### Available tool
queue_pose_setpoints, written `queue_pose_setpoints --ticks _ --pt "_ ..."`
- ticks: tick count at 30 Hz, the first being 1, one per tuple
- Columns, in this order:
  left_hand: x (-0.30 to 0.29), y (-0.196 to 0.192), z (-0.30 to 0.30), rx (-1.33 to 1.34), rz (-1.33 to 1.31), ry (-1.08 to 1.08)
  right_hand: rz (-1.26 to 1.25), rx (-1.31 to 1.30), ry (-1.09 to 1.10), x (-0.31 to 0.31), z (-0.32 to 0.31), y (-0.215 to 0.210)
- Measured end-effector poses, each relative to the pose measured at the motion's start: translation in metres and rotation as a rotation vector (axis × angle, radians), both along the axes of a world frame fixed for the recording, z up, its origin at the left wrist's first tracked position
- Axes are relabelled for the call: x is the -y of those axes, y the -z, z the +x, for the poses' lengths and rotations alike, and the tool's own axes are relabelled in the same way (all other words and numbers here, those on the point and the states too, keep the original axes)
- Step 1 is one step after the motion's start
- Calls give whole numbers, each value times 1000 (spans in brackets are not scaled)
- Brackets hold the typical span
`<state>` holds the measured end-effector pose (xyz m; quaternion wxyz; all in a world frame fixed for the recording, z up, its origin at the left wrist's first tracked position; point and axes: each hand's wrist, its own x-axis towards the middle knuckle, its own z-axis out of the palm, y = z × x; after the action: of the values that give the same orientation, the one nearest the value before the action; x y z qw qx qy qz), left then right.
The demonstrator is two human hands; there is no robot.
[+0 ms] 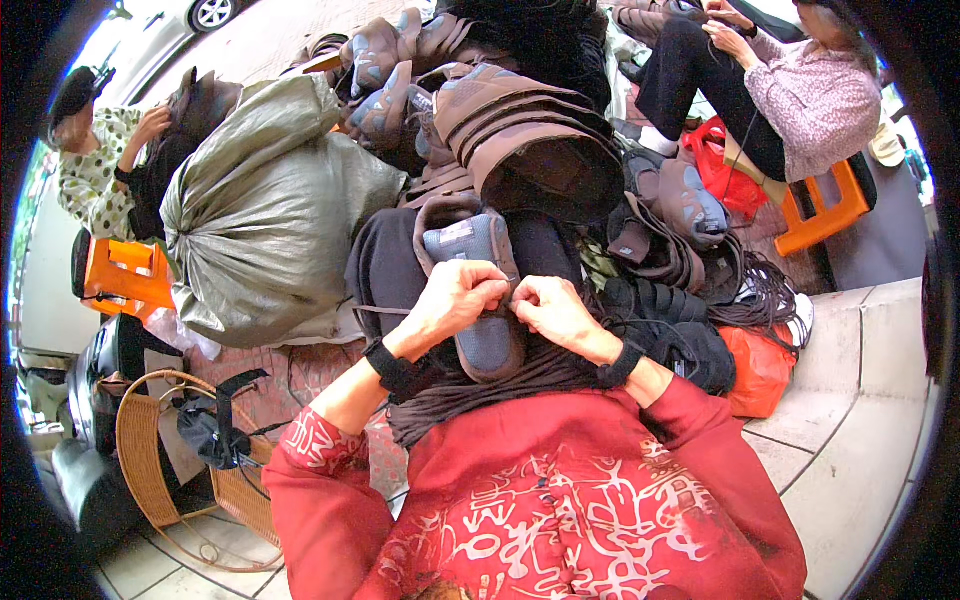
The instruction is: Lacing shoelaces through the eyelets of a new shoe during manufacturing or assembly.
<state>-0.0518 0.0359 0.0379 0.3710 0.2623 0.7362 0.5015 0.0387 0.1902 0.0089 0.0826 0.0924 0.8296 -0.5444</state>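
Across my lap lies a brown and blue-grey shoe upper (488,348), its toe pointing towards me. My left hand (460,305) is closed in a pinch over its lacing opening, with a grey-brown shoelace (385,310) trailing out to the left. Close beside it, my right hand (558,315) pinches at the same opening, fingertips almost touching the left ones. The short bit of lace between the fingertips is mostly hidden. Under the toe, a bundle of loose dark brown laces (470,405) rests against my red top.
Ahead stand nested brown shoe uppers (545,130) in a heap. A large grey-green sack (270,235) is at left, near a wicker chair (150,450). Black shoes (690,345), an orange-red bag (760,370) and more laces (765,295) lie right. Two other people sit nearby.
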Motion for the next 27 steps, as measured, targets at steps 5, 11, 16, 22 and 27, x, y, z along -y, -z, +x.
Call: queue_pose_setpoints --ticks 5,11,16,22,27 --pt "1 9 -1 62 83 -20 75 -95 46 5 3 -3" --pt "-2 -2 1 51 -13 -29 54 -175 -62 -3 1 9" --pt "3 3 -3 -7 200 -388 665 -652 -343 -15 -15 -25" --pt "4 15 -4 -689 186 23 610 -645 -500 -25 -30 -16" --pt "3 21 -5 -777 103 181 527 -702 -497 -30 -33 -8"
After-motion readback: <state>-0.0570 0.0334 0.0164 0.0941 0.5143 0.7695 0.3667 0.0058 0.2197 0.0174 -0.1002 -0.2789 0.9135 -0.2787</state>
